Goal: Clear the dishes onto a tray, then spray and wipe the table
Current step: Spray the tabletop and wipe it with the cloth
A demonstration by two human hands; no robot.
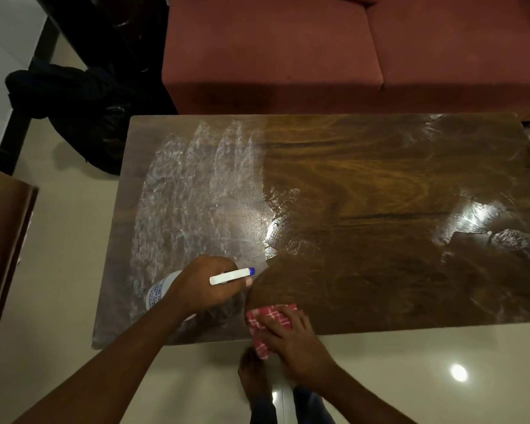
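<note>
left hand point(201, 287) clenched around the neck of a spray bottle point(159, 293), bottle tilted, white body with printed label pointing toward the near left, white nozzle with blue tip point(251, 271) pointing right over the table. right hand point(291, 338) pressed flat on a red and white checked cloth point(266, 321), fingers spread over it, grasping it against the near edge of the table; part of the cloth hangs past the edge. the two hands are near each other, not touching.

wooden table point(364, 194): left part covered with whitish streaked film of spray in arcs; middle and right part glossy dark grain with lamp glare at right. a small patch of wet residue point(514, 240) near the right edge.

beyond the far edge: red sofa point(288, 50). dark bag point(74, 99) on the pale floor at far left. brown furniture edge point(3, 240) at left. bare foot point(253, 377) on the floor below the near table edge.
</note>
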